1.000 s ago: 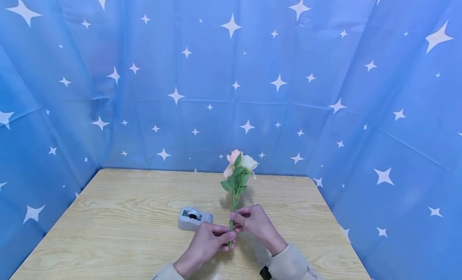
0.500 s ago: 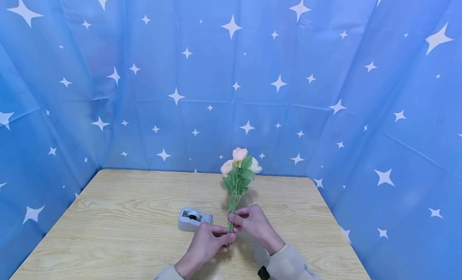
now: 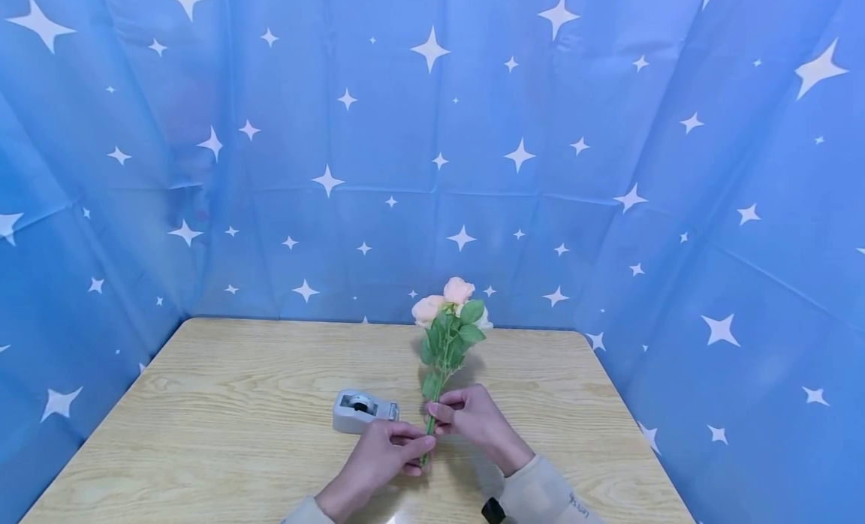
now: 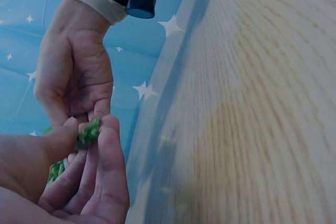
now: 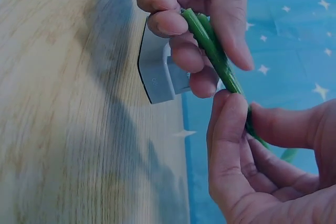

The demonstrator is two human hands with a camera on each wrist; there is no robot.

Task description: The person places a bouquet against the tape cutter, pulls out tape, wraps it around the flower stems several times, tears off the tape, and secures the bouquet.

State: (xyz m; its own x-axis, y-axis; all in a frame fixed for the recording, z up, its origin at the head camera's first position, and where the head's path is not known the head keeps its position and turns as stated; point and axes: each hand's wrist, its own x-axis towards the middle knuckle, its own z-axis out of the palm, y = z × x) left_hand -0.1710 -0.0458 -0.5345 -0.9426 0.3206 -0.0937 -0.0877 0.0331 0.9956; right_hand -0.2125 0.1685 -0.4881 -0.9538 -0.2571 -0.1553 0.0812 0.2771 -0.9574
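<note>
A small bunch of flowers, pink and white with green leaves, is held over the table, heads pointing away from me. My right hand pinches the green stems between thumb and fingers, below the leaves. Lower down, near the cut ends, my left hand holds the same stems; its fingers lie along one side and the thumb on the other. The stem ends poke out between the left thumb and fingers in the left wrist view. The white bloom is partly hidden behind leaves.
A grey tape dispenser with a roll in it stands on the wooden table, just beyond my left hand. Blue curtains with white stars enclose the back and sides. A black device sits at the right sleeve.
The bunch has turned in my fingers: the pink blooms now show at the left and top, the white one behind at the right. My left hand has shifted slightly left and down.
</note>
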